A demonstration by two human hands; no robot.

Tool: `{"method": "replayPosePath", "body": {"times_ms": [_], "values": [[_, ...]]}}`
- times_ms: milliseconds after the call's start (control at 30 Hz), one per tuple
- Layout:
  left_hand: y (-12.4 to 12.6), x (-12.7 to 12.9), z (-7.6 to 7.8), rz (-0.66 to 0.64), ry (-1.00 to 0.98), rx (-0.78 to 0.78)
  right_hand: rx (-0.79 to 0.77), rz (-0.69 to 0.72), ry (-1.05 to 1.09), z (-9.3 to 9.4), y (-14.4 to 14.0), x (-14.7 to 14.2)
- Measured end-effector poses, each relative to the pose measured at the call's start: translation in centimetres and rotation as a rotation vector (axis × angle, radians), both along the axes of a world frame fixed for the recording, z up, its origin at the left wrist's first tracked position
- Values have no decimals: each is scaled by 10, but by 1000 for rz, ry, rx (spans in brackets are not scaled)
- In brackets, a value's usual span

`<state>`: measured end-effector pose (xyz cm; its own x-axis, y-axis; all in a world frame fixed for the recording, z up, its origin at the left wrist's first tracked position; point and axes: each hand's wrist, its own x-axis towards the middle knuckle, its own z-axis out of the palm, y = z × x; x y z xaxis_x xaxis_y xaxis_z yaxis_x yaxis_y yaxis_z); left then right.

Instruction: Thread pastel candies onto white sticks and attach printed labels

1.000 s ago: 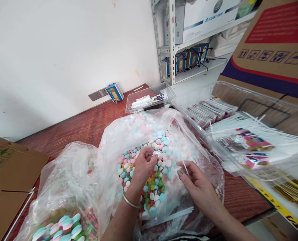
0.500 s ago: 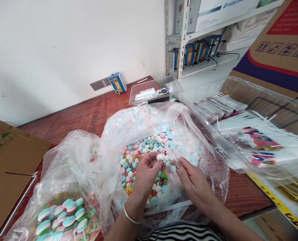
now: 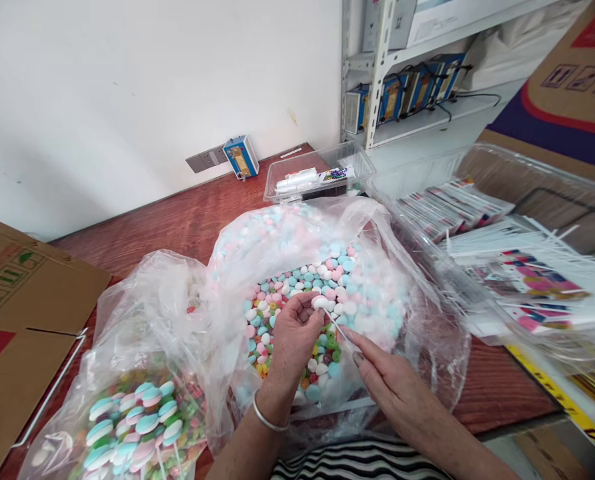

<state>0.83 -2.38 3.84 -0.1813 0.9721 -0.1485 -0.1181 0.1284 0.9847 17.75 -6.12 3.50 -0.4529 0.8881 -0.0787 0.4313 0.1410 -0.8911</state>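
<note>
My left hand (image 3: 300, 327) pinches a white oval marshmallow (image 3: 320, 302) between thumb and fingers, above the open clear bag (image 3: 425, 320). Closed around a thin white stick (image 3: 338, 325) is my right hand (image 3: 377, 370), just to the right of the left. The stick's far end reaches the marshmallow; whether it has gone into it I cannot tell. Beneath both hands the bag holds many blue, pink and white marshmallows (image 3: 335, 273), with colourful ring-shaped gummies (image 3: 331, 341) among them.
At lower left, a plastic bag (image 3: 150, 293) carries layered candies on sticks (image 3: 137, 420). A clear bin (image 3: 482, 300) with white sticks and printed packaging stands right. Behind are a small clear tray (image 3: 272, 193) and a blue device (image 3: 241, 158). Cardboard boxes (image 3: 22, 320) flank the table.
The stick in my right hand now points up-left to the marshmallow, and the right hand has dropped slightly lower. My left hand still holds the marshmallow. The view has shifted a little.
</note>
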Motion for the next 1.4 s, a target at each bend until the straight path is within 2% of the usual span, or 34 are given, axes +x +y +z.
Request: {"method": "replayPosePath", "body": {"times_ms": [167,367,467,700,833,933,1033,1100,1200,1300,1400], "values": [[-2,1,-7,-23,23,38,-92,-55,100,3,0,-1],[-5,6,-13,-27,111,89,-425,-138,339,7,-3,-12],[-6,9,-15,-28,128,91,-509,-167,394,8,-3,-16],[-12,14,-21,-26,264,172,-383,-146,321,2,-3,-18],[-27,21,-20,-64,451,254,-196,-180,168,-10,2,-15],[-42,21,-21,-125,522,284,-47,-148,49,-18,8,-12],[-55,5,-24,-185,505,192,52,-131,-31,-21,14,-7],[-59,-17,-27,-112,588,126,71,-159,-71,-21,16,-4],[-55,-58,-31,59,936,142,64,-164,-83,-18,16,-1],[-45,-89,-33,99,1215,156,48,-125,-81,-18,14,-4],[-38,-101,-34,95,1349,143,47,-78,-86,-20,11,-8]]}}
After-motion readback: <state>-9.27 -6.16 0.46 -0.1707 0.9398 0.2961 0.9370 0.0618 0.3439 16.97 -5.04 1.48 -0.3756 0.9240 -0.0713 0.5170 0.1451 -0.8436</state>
